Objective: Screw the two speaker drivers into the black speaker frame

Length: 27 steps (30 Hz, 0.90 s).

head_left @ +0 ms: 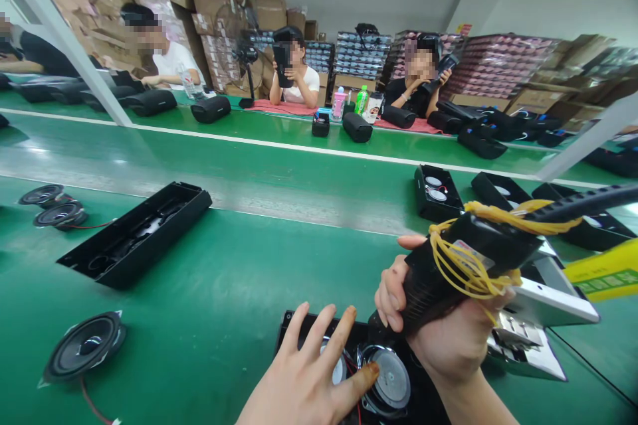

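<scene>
My right hand (448,332) is wrapped around a black electric screwdriver (428,279), its upper end wound with yellow bands and trailing a thick black cable. The tool points down at a black speaker housing (286,332) on the green table; its tip is hidden. Inside that housing two round speaker drivers (391,378) show their backs, with a red wire between them. My left hand (304,372) lies over the housing with fingers spread, thumb by the right driver. The thumb and index fingertips carry brownish stains.
A long black housing (144,232) and loose speaker drivers (82,348) lie at left. At right stands a white metal device (528,345) beside a yellow strip (603,272); more housings (438,192) sit behind. Several people work across the conveyor (259,166), before stacked boxes.
</scene>
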Available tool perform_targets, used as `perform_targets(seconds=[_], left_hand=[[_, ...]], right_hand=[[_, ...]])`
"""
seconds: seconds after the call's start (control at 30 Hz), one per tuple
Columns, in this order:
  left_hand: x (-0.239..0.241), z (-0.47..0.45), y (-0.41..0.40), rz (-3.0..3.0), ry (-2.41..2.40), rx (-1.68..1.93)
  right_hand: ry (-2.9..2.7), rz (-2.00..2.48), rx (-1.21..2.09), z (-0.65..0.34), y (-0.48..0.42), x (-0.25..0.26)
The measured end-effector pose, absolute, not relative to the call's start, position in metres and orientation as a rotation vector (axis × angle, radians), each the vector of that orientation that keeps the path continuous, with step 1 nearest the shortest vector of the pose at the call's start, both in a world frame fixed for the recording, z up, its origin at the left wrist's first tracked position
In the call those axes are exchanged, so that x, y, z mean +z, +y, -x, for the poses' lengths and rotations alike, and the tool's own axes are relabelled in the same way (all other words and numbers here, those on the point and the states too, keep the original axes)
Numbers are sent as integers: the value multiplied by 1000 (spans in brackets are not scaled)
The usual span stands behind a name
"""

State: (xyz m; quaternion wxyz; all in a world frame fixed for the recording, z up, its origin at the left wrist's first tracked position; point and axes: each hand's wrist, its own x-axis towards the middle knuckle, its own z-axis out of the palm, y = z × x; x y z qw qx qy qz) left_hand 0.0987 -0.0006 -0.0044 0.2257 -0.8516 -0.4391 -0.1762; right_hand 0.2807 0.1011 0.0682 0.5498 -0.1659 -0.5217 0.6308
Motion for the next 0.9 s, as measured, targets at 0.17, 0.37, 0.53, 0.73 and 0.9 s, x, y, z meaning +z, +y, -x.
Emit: perform_targets(seconds=[0.17, 0.37, 0.53, 0.73, 0.9], left_hand=[[3, -98, 2, 2348, -1206, -550], [4, -96, 4, 2360, -1202, -543], [1, -99, 3, 2343, -1217, -580], [-6, -99, 3, 2343, -1228, -535], [-1, -98, 1, 2372, -1202, -475]], right_hand=[[-1208, 366, 1549, -280, 99, 65], [-1233, 322, 1678, -281, 98, 59], [-1219, 292, 1784, -284, 92, 53], [-1191, 286, 1774, -282, 92, 51], [-1181, 280, 1759, -278, 93, 50]])
